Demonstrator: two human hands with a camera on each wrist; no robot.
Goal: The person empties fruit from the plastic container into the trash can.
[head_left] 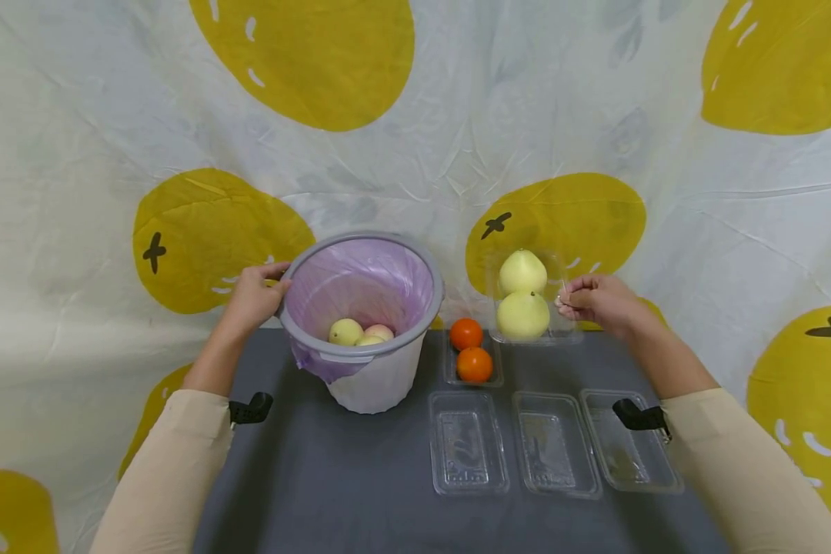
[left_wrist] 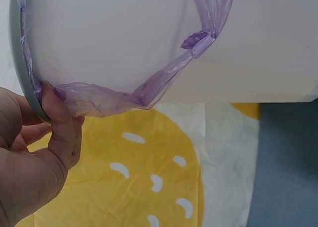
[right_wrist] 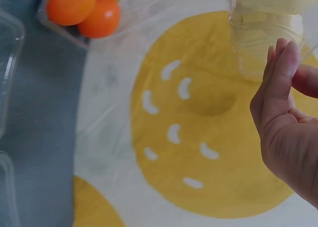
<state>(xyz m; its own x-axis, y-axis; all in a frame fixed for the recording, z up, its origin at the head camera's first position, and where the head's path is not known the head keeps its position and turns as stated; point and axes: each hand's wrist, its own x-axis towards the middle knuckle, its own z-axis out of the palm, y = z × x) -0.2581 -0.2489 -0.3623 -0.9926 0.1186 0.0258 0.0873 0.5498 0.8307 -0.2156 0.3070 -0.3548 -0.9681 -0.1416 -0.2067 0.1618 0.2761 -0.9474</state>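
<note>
My left hand (head_left: 252, 298) grips the grey rim of a white bin (head_left: 381, 385), its thumb and fingers on either side of the rim. A purple plastic bag (head_left: 325, 269) lines the bin, and its folded edge (left_wrist: 169, 83) hangs outside the wall. Several round fruits, pale yellow and pinkish (head_left: 346, 332), lie in the bag. At the table's far edge, my right hand (head_left: 605, 302) pinches the right edge of a clear plastic tray (head_left: 564, 336). Two large pale yellow-green fruits (head_left: 522, 315) sit in this tray, one behind the other.
Two orange fruits (head_left: 474, 365) sit in a smaller clear tray between the bin and the raised tray. Nearer the front, a left clear tray (head_left: 467, 469), a middle one (head_left: 554, 465) and a right one (head_left: 630, 446) stand on the grey table (head_left: 360, 485). Lemon-printed cloth (head_left: 443, 154) hangs behind.
</note>
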